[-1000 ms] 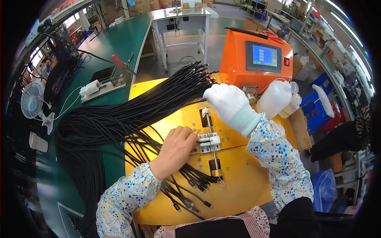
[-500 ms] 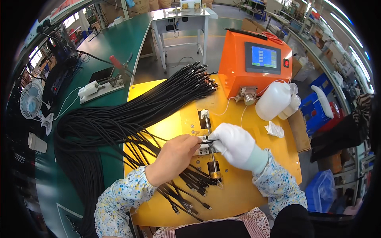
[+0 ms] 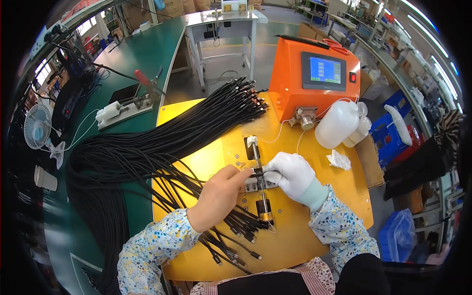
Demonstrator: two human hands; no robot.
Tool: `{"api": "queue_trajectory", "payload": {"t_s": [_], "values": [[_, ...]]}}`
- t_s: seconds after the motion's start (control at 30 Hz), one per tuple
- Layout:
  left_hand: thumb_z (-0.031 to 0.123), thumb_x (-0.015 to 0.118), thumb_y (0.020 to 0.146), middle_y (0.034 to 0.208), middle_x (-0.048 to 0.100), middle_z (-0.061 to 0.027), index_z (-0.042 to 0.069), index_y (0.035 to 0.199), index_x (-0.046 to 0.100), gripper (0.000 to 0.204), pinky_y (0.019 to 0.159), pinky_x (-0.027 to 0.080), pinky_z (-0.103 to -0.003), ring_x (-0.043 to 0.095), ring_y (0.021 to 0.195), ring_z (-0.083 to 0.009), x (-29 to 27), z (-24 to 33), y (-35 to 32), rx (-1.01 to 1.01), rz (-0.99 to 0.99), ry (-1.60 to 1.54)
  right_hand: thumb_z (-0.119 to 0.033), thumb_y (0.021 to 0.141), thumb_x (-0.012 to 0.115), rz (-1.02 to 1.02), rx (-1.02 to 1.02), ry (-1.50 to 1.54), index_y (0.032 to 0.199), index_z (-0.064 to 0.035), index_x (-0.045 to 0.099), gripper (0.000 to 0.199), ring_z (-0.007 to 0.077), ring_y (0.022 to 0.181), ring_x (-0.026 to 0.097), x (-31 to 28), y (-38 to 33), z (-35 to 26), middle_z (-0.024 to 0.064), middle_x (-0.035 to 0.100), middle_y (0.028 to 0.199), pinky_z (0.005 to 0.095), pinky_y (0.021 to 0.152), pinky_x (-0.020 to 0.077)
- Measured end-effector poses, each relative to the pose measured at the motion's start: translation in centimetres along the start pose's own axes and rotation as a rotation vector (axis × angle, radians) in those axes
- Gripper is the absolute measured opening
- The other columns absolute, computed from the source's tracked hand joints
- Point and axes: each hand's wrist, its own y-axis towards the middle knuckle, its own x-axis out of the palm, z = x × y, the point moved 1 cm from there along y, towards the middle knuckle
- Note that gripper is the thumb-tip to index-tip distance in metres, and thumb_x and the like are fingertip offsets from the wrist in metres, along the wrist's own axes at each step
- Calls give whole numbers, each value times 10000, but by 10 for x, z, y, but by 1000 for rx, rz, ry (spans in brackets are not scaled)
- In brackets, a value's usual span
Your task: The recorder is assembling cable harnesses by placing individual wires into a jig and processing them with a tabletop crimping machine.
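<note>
My bare left hand [image 3: 220,195] pinches one end of a black cable [image 3: 259,172] between thumb and fingers. In its white glove, my right hand [image 3: 293,178] grips the same cable just to the right, fingers closed. The short stretch between the hands lies over a small metal fixture [image 3: 251,186] with rods running toward and away from me. My fingertips hide the exact shape of the cable's end. A thick bundle of black cables [image 3: 196,118] fans across the yellow worktop [image 3: 314,231], and loose connector ends [image 3: 216,255] lie below my left hand.
An orange machine with a screen [image 3: 322,73] stands at the back right. Beside it are a white plastic bottle [image 3: 337,125] and a crumpled tissue [image 3: 339,160]. A toggle-clamp fixture [image 3: 125,110] and a small fan [image 3: 37,126] sit on the green table [image 3: 162,42] at left.
Both hands have shifted slightly while still holding the cable over the fixture. My right hand sits a little lower and its fingers have moved, and more of the fixture shows.
</note>
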Motion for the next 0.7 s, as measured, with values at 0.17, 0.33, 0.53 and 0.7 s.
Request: {"api": "queue_trajectory", "payload": {"t_s": [0.17,0.33,0.53,0.7], "values": [[43,611,737,785,508,-43,52,1103,627,366,594,459,-303,525,702,-189,-6,-3,-5,281,-126,505,-199,797,689,-75,25,65,810,-102,638,111,296,785,613,-4,11,2,91,618,787,409,695,475],[63,590,753,768,486,-43,12,1101,615,353,609,445,-297,516,710,-183,-4,-8,-3,376,-152,606,-159,787,687,54,-61,-180,863,-84,645,115,285,786,622,-5,68,23,93,612,802,383,705,502],[52,631,727,790,520,-40,40,1087,644,360,633,455,-309,528,711,-185,-2,0,-1,381,-145,618,-143,814,618,-90,-67,-720,891,-110,673,100,254,915,640,35,154,49,56,633,857,383,764,526],[46,633,734,801,521,-46,38,1093,639,359,665,461,-309,532,729,-190,-3,-2,-2,373,-156,622,-115,789,611,-151,-300,-807,803,-95,708,100,226,919,636,28,158,55,45,654,871,346,795,514]]}}
